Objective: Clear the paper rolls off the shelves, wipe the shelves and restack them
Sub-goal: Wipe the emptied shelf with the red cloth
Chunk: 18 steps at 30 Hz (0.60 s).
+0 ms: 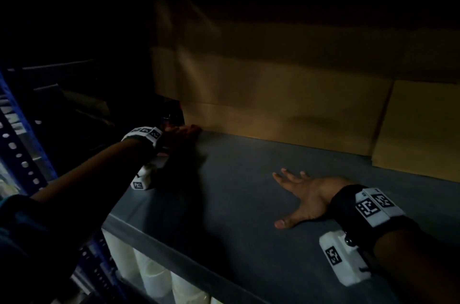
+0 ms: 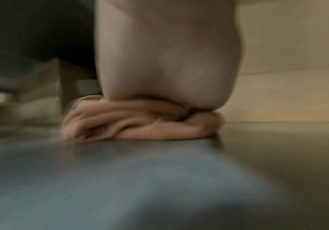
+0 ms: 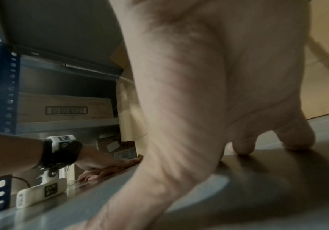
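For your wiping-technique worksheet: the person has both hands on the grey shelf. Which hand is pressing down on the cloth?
The left hand, at the shelf's far left corner, presses the pinkish cloth. The right hand lies spread, flat on bare shelf.

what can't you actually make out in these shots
- Left hand fingers: head view too dark, left wrist view motion-blurred; only the pink cloth under the palm shows.
- Paper rolls below the shelf: cut off by its front edge; number unclear.
- Box label: right wrist view, print too blurred.
- Right hand palm: hidden, pressed flat.
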Each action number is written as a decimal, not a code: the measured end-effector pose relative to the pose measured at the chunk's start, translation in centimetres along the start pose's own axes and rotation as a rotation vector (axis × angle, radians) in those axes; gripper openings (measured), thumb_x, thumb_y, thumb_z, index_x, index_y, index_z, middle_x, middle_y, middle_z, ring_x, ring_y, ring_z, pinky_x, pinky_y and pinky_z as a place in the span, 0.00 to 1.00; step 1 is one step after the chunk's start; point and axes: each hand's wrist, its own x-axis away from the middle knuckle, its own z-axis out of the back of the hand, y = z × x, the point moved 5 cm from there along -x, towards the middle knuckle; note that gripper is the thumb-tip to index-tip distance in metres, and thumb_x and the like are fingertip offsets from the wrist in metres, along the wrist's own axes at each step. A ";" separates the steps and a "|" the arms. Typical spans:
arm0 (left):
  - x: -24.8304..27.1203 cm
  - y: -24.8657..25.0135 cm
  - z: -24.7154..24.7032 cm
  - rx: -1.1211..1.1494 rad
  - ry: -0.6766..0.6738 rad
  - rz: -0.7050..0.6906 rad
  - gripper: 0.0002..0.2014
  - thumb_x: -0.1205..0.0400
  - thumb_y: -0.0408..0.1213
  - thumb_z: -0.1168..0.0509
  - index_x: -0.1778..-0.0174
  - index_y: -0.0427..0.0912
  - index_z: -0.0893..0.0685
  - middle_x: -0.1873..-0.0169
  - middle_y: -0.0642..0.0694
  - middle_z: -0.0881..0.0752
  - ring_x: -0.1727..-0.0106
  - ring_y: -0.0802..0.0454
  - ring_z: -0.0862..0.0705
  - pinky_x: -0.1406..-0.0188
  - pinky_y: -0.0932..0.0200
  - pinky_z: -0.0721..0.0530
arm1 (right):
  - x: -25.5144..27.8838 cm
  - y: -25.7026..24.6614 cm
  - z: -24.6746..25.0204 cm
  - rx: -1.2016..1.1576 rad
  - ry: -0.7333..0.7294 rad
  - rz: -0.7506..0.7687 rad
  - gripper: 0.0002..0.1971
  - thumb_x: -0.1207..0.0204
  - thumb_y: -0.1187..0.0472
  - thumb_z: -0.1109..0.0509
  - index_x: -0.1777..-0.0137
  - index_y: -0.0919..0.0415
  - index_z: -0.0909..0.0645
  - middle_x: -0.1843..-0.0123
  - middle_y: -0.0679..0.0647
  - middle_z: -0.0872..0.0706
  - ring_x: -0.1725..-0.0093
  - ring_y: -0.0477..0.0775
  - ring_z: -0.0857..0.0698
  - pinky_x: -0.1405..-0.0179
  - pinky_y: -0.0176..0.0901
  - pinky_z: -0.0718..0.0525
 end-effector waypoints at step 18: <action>-8.8 0.9 -7.2 -0.302 -0.064 -0.167 0.29 0.16 0.56 0.56 0.17 0.78 0.53 0.14 0.46 0.35 0.15 0.33 0.34 0.19 0.30 0.33 | -0.2 0.2 0.0 -0.053 0.026 -0.016 0.68 0.35 0.18 0.29 0.12 0.37 0.76 0.10 0.42 0.75 0.09 0.62 0.66 0.10 0.70 0.55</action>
